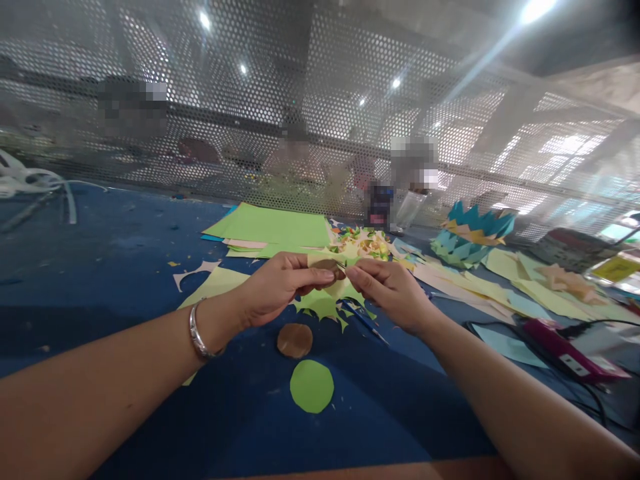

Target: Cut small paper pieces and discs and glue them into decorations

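Observation:
My left hand, with a silver bangle at its wrist, pinches a pale yellow paper together with a brown disc. Close beside it, the fingers of my right hand are pressed together at the right edge of these pieces; a thin dark sliver shows there, but what they grip is too small to name. Below the hands, another brown disc lies flat on the blue table. Nearer me is a light green paper circle. Cut green paper with a jagged edge lies under my hands.
Green sheets are stacked behind my left hand, near a heap of small paper scraps. A blue pencil-like stick lies below my right hand. Paper crowns, a purple power strip and cables are at right. A perforated metal screen stands behind.

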The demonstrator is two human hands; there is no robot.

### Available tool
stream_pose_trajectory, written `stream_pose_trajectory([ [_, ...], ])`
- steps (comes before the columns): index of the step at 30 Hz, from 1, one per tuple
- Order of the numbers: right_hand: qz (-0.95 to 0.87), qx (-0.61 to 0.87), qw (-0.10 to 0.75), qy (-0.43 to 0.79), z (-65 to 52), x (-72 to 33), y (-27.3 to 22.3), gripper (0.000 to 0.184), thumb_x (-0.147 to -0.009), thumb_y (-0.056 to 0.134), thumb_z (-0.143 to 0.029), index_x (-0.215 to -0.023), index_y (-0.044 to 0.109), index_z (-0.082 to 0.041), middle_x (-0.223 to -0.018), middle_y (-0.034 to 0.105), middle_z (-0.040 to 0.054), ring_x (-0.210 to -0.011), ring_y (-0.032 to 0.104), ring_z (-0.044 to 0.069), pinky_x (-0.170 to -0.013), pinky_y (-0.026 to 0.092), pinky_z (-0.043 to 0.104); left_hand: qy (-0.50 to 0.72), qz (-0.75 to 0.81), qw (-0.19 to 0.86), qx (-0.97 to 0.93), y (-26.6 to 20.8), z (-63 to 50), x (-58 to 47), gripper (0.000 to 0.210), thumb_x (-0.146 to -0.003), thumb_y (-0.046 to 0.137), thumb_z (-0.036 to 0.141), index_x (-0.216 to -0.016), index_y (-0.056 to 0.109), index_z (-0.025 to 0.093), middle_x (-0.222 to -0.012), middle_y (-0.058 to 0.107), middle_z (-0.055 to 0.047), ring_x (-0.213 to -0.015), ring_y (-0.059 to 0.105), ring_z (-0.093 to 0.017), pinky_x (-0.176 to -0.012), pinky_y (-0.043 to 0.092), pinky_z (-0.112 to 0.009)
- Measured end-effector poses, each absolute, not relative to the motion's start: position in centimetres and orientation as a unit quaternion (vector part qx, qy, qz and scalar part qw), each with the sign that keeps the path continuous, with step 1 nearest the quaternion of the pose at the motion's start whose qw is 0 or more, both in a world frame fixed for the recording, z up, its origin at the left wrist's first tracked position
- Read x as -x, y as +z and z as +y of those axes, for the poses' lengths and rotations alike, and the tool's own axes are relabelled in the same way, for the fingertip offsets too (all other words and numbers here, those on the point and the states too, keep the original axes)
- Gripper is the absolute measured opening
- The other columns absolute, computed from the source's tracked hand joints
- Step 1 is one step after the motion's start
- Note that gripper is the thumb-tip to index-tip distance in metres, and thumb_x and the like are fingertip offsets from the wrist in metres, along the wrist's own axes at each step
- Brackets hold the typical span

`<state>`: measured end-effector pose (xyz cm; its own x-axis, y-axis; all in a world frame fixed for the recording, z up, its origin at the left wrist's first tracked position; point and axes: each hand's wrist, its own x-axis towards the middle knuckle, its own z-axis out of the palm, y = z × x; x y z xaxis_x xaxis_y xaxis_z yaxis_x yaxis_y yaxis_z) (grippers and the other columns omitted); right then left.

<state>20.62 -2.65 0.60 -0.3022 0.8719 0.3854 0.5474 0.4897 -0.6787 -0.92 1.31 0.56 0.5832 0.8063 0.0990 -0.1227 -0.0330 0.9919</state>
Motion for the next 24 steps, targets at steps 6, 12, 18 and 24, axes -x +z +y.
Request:
stream_pose_trajectory([
  [6, -0.772, 0.46, 0.375, 0.226, -2.54, -20.56, 0.44, 0.051, -0.101, 0.05, -0.058, -0.065, 0.046, -0.021, -0.06, 0.034, -0.0054, -0.055, 0.033, 0.01, -0.054, 0.025, 0.028, 0.364, 0.26, 0.671, -0.592, 0.7, 1.36, 0.88, 0.01, -0.077, 0.081, 0.024, -0.085, 0.083, 0.02, -0.09, 0.078, -0.005, -0.089, 0.065, -0.015, -0.081, 0.045, -0.024],
  [12, -0.776, 0.46, 0.369, 0.223, -2.48, -20.66, 0.4, 0.051, -0.101, 0.05, -0.057, -0.066, 0.047, -0.021, -0.061, 0.036, -0.005, -0.056, 0.034, 0.011, -0.054, 0.026, 0.028, 0.36, 0.259, 0.68, -0.584, 0.75, 1.44, 0.88, 0.007, -0.076, 0.082, 0.023, -0.082, 0.084, 0.02, -0.086, 0.078, -0.003, -0.081, 0.062, -0.011, -0.073, 0.041, -0.021],
  [18, -0.777, 0.47, 0.362, 0.211, -2.45, -20.6, 0.43, 0.05, -0.102, 0.048, -0.056, -0.066, 0.046, -0.021, -0.061, 0.036, -0.0049, -0.056, 0.035, 0.011, -0.055, 0.024, 0.028, 0.365, 0.274, 0.673, -0.583, 0.69, 1.55, 0.81, 0.003, -0.075, 0.081, 0.023, -0.076, 0.082, 0.02, -0.08, 0.076, -0.002, -0.076, 0.058, -0.011, -0.069, 0.038, -0.022],
  [24, -0.781, 0.471, 0.357, 0.202, -2.51, -20.62, 0.59, 0.05, -0.102, 0.048, -0.055, -0.066, 0.046, -0.021, -0.062, 0.037, -0.0044, -0.058, 0.036, 0.011, -0.056, 0.026, 0.029, 0.352, 0.255, 0.672, -0.599, 0.42, 1.78, 0.88, 0.01, -0.076, 0.082, 0.026, -0.083, 0.083, 0.019, -0.088, 0.077, -0.004, -0.086, 0.063, -0.014, -0.077, 0.043, -0.024],
])
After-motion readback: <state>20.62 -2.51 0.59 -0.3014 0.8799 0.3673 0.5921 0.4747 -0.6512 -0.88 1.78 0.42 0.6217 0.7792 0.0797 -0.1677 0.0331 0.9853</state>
